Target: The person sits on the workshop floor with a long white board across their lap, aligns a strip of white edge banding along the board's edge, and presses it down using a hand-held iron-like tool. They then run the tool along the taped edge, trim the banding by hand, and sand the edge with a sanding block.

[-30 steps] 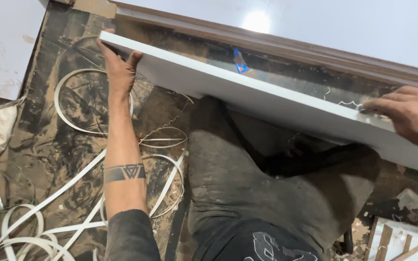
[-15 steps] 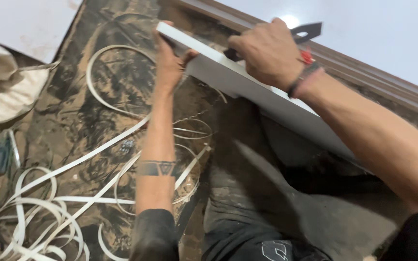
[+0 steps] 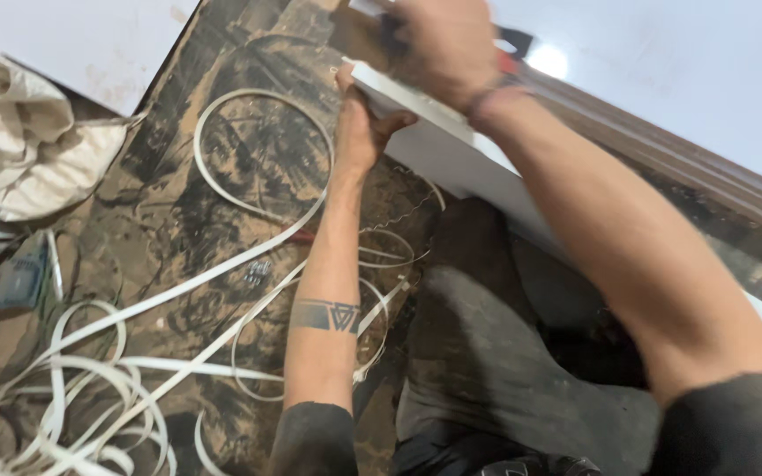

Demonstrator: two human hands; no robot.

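Note:
A long white board (image 3: 451,163) lies edge-up across my lap, running from upper middle to the right edge. My left hand (image 3: 362,123) grips its left end from below, fingers wrapped on the corner. My right hand (image 3: 443,44) is on top of that same end, blurred, closed around a dark tool whose tip (image 3: 513,40) sticks out to the right; a red band sits on the wrist. My left forearm bears a dark band tattoo.
Loops of white edge-banding strip (image 3: 90,388) litter the dirty brown floor at left and lower left. A crumpled cream sack (image 3: 28,150) lies at upper left. A white panel with a brown edge (image 3: 663,141) stands behind the board.
My right hand has travelled from the board's right end to its left end, above my left hand. The view has swung left and nearer.

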